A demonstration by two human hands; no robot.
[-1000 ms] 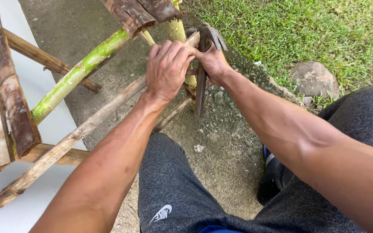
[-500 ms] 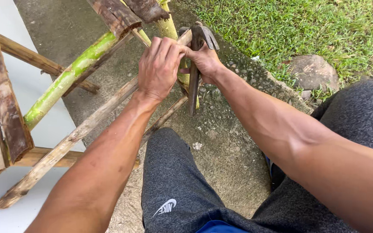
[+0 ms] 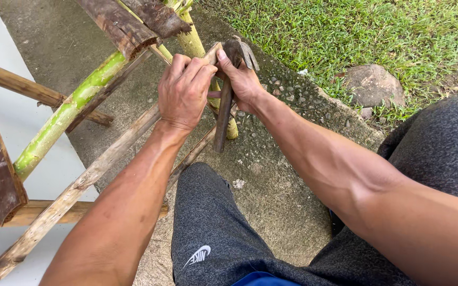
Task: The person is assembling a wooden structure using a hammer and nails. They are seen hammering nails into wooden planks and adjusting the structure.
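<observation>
Bamboo frame [image 3: 75, 106], the largest thing near the hands, spreads out to the left of the fingers: a green pole runs down and left from just above them, dark weathered slats [image 3: 128, 24] lie across its upper end, and brown crosspieces sit farther left over a pale floor [image 3: 6, 111]. A long dry stick [image 3: 80, 185] slants from the lower left up to the fingers, where its top end passes under the left hand [image 3: 184, 90]. That hand's fingers are curled shut around the stick's upper end, knuckles up. Right beside it, touching it, the right hand [image 3: 242, 82] has its fingers closed on a hammer [image 3: 228, 90], gripped high on the wooden handle just beneath the dark metal claw head; the handle hangs down below the fingers, ending above the concrete ground [image 3: 271, 185]. A yellowish-green post [image 3: 193, 42] stands just behind both sets of fingers. Below the fingers, a knee in grey trousers [image 3: 208, 228] shows between the forearms. Up and to the right of the fingers lies grass [image 3: 356, 32], with a rounded stone [image 3: 372, 85] at its edge.
</observation>
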